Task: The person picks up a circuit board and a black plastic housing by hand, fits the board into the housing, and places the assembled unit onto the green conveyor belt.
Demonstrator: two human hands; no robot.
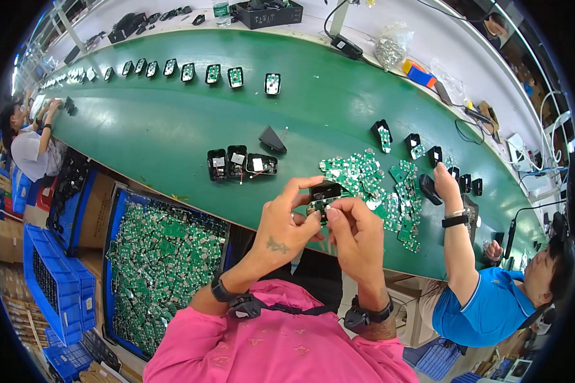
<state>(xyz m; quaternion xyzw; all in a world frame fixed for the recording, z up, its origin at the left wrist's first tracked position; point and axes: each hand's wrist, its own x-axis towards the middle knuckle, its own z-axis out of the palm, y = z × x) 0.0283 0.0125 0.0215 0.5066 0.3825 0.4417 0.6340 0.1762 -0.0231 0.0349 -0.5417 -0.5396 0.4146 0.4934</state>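
Note:
In front of my chest, my left hand [283, 225] is closed around a small black plastic housing [326, 189], whose open side is toward me. A green circuit board [318, 205] lies at the housing's mouth, and I cannot tell if it is seated inside. My right hand [356, 235] pinches the board's edge between thumb and fingers. Just beyond my hands spreads a pile of loose green circuit boards [352, 171]. Left of the pile stand several open black housings [236, 163] with parts and wires inside, and a dark wedge-shaped housing [273, 139] lies behind them.
A row of black housings with boards [213, 74] runs along the far side of the green table [191, 121]. A blue bin [113, 268] full of circuit boards stands at lower left. At right, a co-worker in a blue shirt [485, 306] reaches toward more housings [435, 155].

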